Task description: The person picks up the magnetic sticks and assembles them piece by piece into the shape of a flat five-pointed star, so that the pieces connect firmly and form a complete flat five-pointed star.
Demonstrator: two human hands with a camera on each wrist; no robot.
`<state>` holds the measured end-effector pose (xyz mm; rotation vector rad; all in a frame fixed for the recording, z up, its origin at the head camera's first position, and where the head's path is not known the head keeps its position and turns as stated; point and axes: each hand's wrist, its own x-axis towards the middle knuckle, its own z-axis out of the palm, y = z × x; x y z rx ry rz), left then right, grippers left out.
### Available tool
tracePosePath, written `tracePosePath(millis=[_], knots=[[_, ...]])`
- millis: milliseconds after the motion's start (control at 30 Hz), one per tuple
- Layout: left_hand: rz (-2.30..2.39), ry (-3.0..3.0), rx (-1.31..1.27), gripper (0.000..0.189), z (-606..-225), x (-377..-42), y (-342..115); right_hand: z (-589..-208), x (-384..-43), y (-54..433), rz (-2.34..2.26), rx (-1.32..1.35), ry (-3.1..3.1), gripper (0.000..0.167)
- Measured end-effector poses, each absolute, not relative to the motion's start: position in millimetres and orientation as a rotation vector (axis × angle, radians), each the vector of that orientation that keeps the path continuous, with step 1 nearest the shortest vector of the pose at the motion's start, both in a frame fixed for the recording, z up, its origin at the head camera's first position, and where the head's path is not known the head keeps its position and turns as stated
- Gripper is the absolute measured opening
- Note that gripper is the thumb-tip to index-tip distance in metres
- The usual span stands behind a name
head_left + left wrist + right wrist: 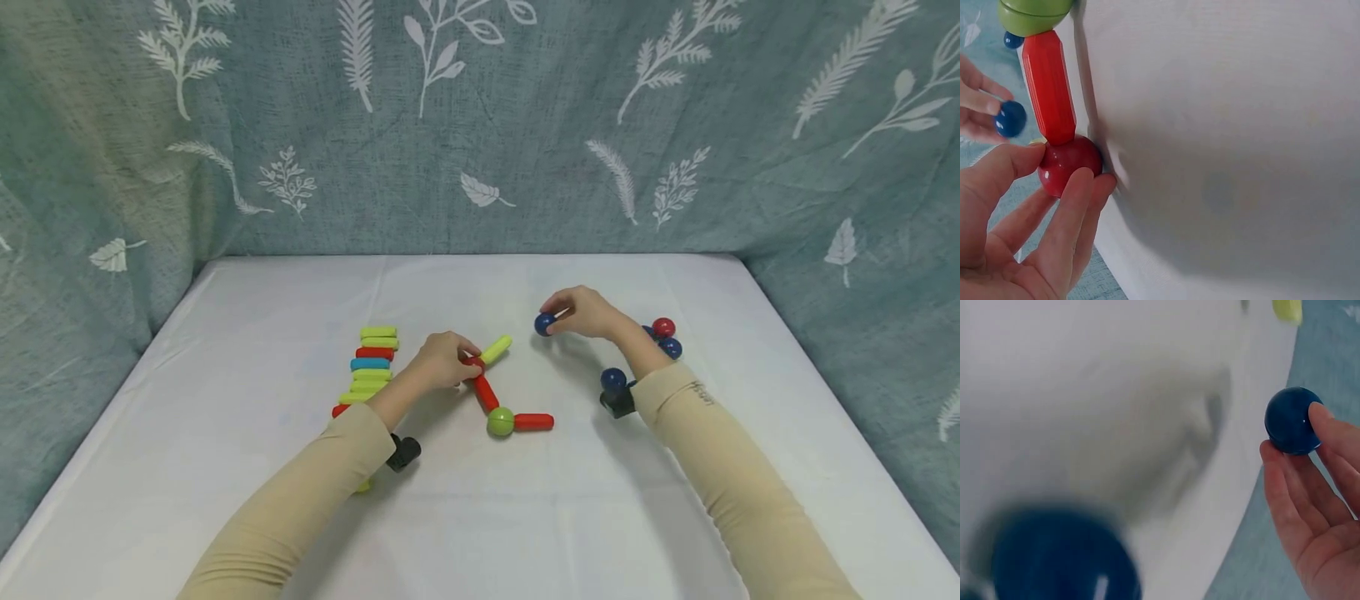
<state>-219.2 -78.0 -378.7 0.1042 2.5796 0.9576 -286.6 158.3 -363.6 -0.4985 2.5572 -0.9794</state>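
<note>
My left hand [442, 360] pinches a red ball [1067, 164] with thumb and fingertips. Joined to that ball are a red stick [1050, 87] and a yellow-green stick [496, 349] pointing away to the upper right. The red stick runs to a green ball [500, 422], from which a second red stick [534, 422] points right. Off to the right, my right hand [585, 312] holds a blue ball [1293, 420] between thumb and fingers, raised over the table beyond the yellow-green stick and apart from it.
Left of the joined pieces lies a column of loose sticks, among them a blue stick [370, 364], partly hidden by the left forearm. Near the right forearm are a red ball [663, 327] and several blue balls [613, 381]. A patterned curtain [480, 125] hangs behind the white table [225, 375].
</note>
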Motion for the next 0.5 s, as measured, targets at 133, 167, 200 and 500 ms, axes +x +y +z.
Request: tracePosePath(millis=[133, 167, 200, 500], knots=[[0.948, 2.578, 0.089, 0.032, -378.6, -219.7, -79.1, -371.7, -287.0, 132.9, -0.958, -0.484, 2.530, 0.035], [0.948, 2.579, 0.089, 0.032, -378.5, -219.7, -79.0, -373.4, -286.7, 128.4, -0.956, -0.480, 2.523, 0.035], [0.947, 2.581, 0.092, 0.032, -378.6, -219.8, -79.0, -375.0, -286.3, 124.7, -0.956, -0.482, 2.520, 0.035], [0.945, 2.592, 0.116, 0.031, -379.4, -220.4, -78.2, -381.5, -283.8, 112.5, -0.930, -0.464, 2.541, 0.034]])
